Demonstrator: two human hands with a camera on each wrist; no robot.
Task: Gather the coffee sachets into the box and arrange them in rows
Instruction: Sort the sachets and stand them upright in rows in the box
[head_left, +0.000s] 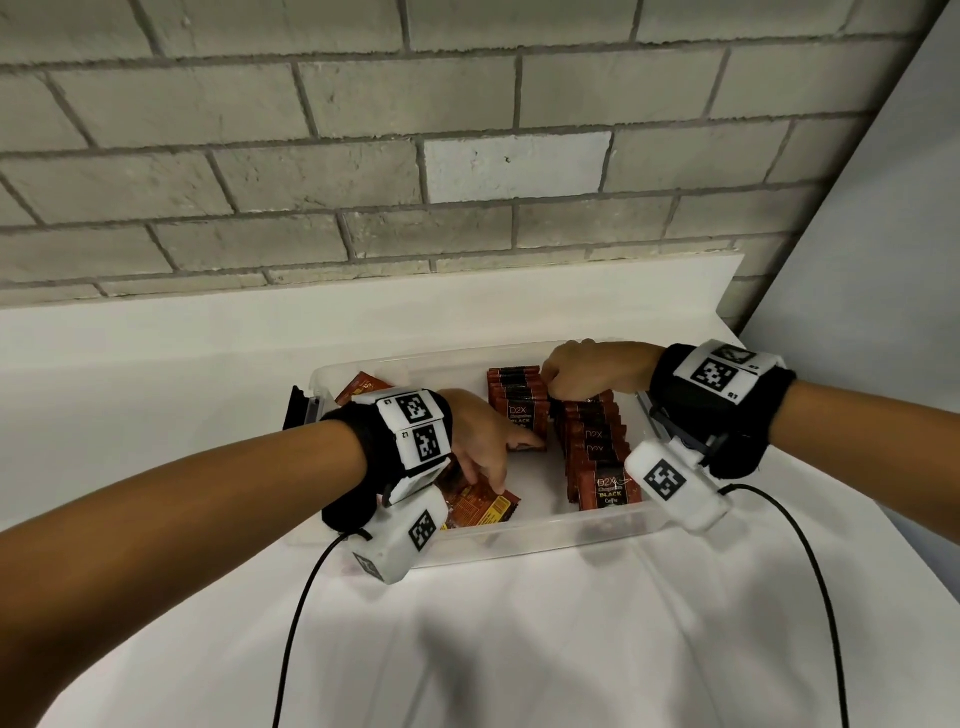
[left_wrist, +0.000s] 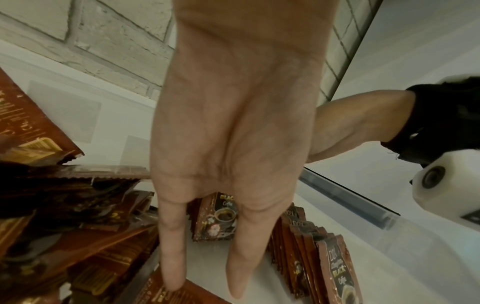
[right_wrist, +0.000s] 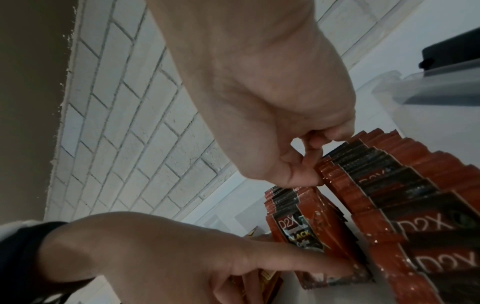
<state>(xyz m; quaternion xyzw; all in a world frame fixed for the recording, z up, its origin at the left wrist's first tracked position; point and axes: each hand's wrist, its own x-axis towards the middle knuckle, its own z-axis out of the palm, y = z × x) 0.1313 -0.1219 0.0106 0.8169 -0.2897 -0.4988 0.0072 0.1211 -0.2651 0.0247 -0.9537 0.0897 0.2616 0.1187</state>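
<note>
Coffee sachets (head_left: 597, 452) stand in two rows inside a clear box (head_left: 519, 540) on a white table. The right hand (head_left: 587, 371) pinches sachet tops at the far right row; the left hand (head_left: 483, 436), fingers straight, presses loose sachets (head_left: 478, 506) near left.

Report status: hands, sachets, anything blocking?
Left hand open, fingers on loose sachets. Right hand pinching right row. Two rows standing in box. Nothing blocking.

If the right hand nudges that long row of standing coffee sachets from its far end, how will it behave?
The long row of brown foil coffee sachets leans in overlapping steps, so a push probably fans or topples it domino-style. The packets look thin and glossy, likely light and slippery. The right hand touches its far end with curled fingers; the clear plastic box wall should contain slides.
</note>
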